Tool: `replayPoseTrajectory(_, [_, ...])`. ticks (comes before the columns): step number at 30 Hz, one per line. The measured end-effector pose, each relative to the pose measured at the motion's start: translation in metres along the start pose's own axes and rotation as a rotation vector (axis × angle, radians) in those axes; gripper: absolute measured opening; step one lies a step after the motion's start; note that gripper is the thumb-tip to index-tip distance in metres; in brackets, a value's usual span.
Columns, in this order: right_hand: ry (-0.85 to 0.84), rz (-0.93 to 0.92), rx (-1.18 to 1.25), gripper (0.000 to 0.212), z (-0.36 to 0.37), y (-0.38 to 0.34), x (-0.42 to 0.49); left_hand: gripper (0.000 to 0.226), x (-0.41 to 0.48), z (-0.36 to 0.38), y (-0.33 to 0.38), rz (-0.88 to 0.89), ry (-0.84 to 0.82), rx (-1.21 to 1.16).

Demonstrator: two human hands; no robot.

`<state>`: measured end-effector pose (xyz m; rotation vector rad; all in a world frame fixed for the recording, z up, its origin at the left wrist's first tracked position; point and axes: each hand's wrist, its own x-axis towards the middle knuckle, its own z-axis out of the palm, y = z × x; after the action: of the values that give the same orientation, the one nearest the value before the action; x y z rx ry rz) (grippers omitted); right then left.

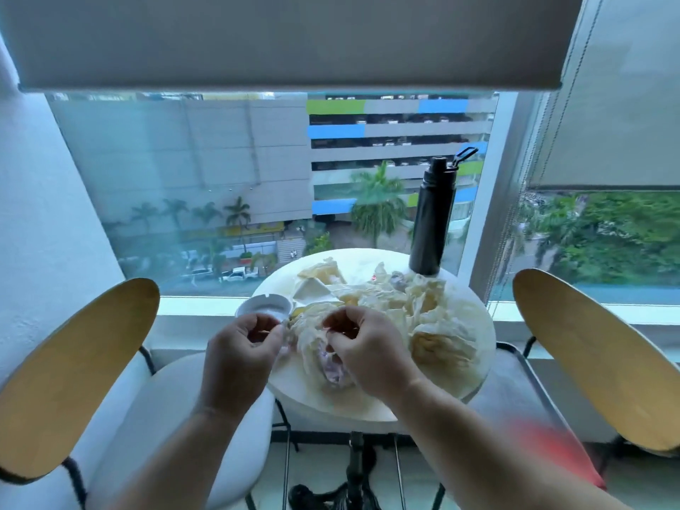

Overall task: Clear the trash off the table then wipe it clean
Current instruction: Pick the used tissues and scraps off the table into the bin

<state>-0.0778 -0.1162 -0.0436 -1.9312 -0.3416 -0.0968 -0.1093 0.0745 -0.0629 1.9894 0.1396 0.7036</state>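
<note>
Curled fingers of the left hand (239,347) and right hand (368,351) are pinching a crumpled wrapper (312,323) between them, which is lying at the round tabletop's (368,404) near edge, with more crumpled trash (423,311), a white ashtray (264,307) and a black bottle (432,215) beyond.

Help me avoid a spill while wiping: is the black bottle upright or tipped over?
Upright. The bottle stands on its base at the far edge of the table, beside the crumpled paper, cap on top.

Crumpled pale wrappers (423,307) heaped over the round white counter (331,403), mostly centre and right. Thin clear bag (312,334) at near-left edge, bunched, purplish stuff inside, pinched by left hand (243,346) and right hand (371,353).
</note>
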Motion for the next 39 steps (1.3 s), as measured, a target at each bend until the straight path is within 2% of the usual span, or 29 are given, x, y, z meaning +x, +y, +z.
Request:
replayPoseTrajectory(6, [0.072,-0.002,0.021,0.018,-0.071,0.027,0.029,0.010,0.025,0.056,0.025,0.050,-0.116,-0.043])
replayPoseTrajectory(12, [0.123,-0.013,0.035,0.018,-0.121,0.049,0.052,0.012,0.025,0.077,0.042,0.123,-0.219,0.041])
replayPoseTrajectory(15, [0.104,-0.042,-0.001,0.020,-0.128,0.059,0.059,0.027,0.021,0.071,0.048,0.159,-0.281,0.125])
replayPoseTrajectory(18, [0.031,-0.081,-0.038,0.022,-0.123,0.063,0.065,0.042,0.022,0.058,0.052,0.209,-0.413,0.251])
replayPoseTrajectory(21, [-0.042,-0.242,-0.122,0.022,-0.114,0.065,0.066,0.052,0.026,0.051,0.055,0.138,-0.607,0.385])
replayPoseTrajectory(24, [-0.145,-0.394,-0.306,0.023,-0.107,0.066,0.067,0.069,0.034,0.052,0.054,0.129,-0.672,0.512])
replayPoseTrajectory(28, [-0.299,-0.407,-0.553,0.025,-0.103,0.061,0.068,0.059,0.046,0.061,0.047,0.126,-0.633,0.519])
replayPoseTrajectory(31, [-0.385,-0.333,-0.707,0.048,-0.099,0.062,0.070,0.038,0.048,0.068,0.040,0.096,-0.553,0.538])
replayPoseTrajectory(33, [-0.407,-0.290,-0.785,0.049,-0.097,0.062,0.073,0.024,0.049,0.071,0.035,0.109,-0.488,0.529])
replayPoseTrajectory(36, [-0.293,-0.250,-0.769,0.028,-0.096,0.062,0.077,0.014,0.053,0.073,0.031,0.146,-0.334,0.436])
replayPoseTrajectory(39, [-0.121,-0.271,-0.653,0.017,-0.099,0.064,0.081,0.008,0.058,0.074,0.032,0.190,-0.187,0.363])
